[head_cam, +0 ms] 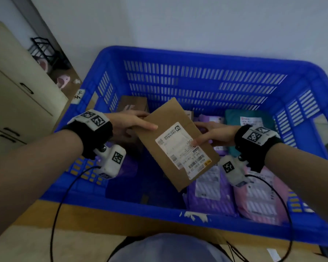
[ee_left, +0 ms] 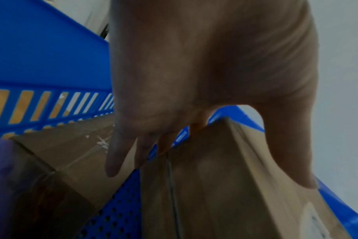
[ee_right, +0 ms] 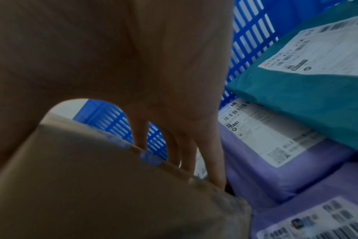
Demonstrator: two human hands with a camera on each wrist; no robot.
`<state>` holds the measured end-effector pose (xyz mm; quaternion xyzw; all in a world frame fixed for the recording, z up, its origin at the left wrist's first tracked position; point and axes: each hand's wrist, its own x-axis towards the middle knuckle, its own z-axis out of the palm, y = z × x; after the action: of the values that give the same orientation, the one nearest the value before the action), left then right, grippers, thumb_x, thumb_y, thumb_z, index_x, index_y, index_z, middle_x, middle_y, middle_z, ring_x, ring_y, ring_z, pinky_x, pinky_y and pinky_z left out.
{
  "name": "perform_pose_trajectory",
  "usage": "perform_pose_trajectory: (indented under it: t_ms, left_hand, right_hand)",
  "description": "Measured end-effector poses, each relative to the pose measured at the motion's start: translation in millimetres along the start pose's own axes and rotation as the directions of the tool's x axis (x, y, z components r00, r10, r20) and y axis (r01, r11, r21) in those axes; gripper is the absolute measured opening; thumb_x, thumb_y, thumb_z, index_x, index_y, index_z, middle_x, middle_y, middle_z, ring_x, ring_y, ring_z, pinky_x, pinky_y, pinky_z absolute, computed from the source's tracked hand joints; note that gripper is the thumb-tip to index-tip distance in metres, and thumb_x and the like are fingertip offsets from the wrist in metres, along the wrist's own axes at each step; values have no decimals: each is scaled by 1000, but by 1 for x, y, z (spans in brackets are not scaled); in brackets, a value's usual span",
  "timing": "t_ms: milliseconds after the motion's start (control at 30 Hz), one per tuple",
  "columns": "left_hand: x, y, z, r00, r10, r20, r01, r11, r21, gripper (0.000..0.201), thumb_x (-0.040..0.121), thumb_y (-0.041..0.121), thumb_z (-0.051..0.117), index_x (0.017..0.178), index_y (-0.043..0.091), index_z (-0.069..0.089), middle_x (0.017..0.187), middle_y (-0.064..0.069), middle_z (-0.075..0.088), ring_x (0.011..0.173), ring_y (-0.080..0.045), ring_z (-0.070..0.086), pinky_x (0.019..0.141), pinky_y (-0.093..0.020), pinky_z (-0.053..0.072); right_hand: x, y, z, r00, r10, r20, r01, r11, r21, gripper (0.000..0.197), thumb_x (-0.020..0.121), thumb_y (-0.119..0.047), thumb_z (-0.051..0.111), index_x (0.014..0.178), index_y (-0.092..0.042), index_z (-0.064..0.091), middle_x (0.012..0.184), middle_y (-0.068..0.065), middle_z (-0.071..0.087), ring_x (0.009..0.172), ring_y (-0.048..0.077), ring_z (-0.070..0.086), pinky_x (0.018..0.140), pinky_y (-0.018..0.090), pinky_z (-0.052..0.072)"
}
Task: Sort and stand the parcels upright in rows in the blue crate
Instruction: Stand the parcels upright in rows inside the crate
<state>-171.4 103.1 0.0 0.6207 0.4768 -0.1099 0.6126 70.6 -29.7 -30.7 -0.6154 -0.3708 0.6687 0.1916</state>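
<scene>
Cardboard parcel (head_cam: 175, 140) grasped by both hands; only right wrist view shows its underside (ee_right: 104, 190).

left hand (head_cam: 129, 122), right hand (head_cam: 214, 135), both pinching

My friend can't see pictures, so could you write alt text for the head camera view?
Two hands, the left hand and right hand, hold a flat brown cardboard parcel, label up, tilted over a blue crate. Purple parcels and a teal parcel lie flat inside.
</scene>
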Motion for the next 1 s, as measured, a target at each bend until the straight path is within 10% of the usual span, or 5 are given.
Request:
perform_pose_trajectory:
  t_ms: [200,367,433,533,1000]
  left_hand:
    - [15,-3,7,998,-53,40,54,998,-13,95,50,33,90,133,29,43,126,-6,60,114,-29,60,102,-48,46]
    - [35,-3,3,957,5,-290,4,1000,29,86,70,34,80,143,14,37,142,6,43,126,-21,48,97,-26,43]
    - [43,-4,4,983,-71,-169,48,990,-133,70,75,27,77,135,10,46,140,-5,50,124,-28,51,93,-41,51]
    - [53,-6,13,992,-129,-11,124,970,-210,67,79,24,74,138,18,43,142,-13,48,122,-40,52,92,-55,50]
    - [87,0,40,996,-33,-79,11,965,-263,50,86,20,67,132,23,49,125,-7,60,103,-29,63,76,-41,58]
  right_hand:
    - [14,0,0,996,69,63,-65,996,-67,66,79,-5,70,133,-32,44,124,6,64,111,24,64,96,48,51]
    - [31,12,-9,996,63,-62,-53,985,164,67,77,-17,73,135,-29,42,123,8,64,104,26,66,84,47,55]
    - [37,15,-11,988,61,-142,-27,973,230,63,79,-24,72,135,-25,43,121,8,66,89,19,69,71,39,56]
    - [47,20,-11,968,89,-236,-8,946,325,58,78,-30,73,130,-24,49,118,6,68,100,24,68,88,49,54]
    - [46,33,-13,856,126,-502,87,920,381,38,89,-22,63,121,-4,55,112,11,66,95,26,66,82,39,55]
